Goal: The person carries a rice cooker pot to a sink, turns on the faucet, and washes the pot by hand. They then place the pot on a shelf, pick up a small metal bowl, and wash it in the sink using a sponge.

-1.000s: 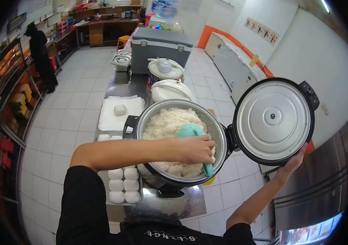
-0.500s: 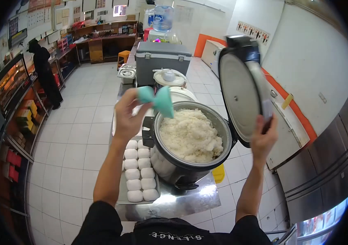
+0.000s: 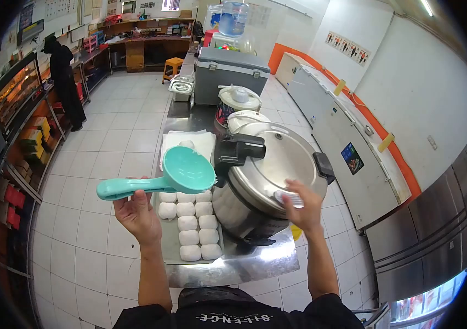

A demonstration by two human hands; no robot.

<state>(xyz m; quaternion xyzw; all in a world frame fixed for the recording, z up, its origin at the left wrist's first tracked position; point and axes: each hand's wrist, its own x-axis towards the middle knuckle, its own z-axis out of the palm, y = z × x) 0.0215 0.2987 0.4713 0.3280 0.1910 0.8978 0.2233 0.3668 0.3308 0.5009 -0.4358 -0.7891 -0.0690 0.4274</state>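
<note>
My left hand (image 3: 139,216) grips a turquoise scoop (image 3: 189,169) by its handle, with the round bowl facing up over the tray. On the metal table stands a large rice cooker (image 3: 250,214) with its silver lid (image 3: 283,159) down, hiding the rice. My right hand (image 3: 302,205) is at the lid's front edge, fingers apart and slightly blurred, by a light-coloured latch. White rounded portions (image 3: 188,237) lie in rows on a tray (image 3: 174,249) left of the cooker. Behind them is a white sheet (image 3: 203,141).
Behind the cooker stand a white-lidded pot (image 3: 239,98), a grey cooler box (image 3: 228,77) and metal containers (image 3: 181,88). White chest freezers (image 3: 348,142) line the right wall. A person in dark clothes (image 3: 63,77) stands far left. An orange stool (image 3: 173,68) is at the back.
The cooker's lid has come down over the rice. My left hand has moved down and left with the scoop, now bowl up. My right hand has moved left with the lid and opened.
</note>
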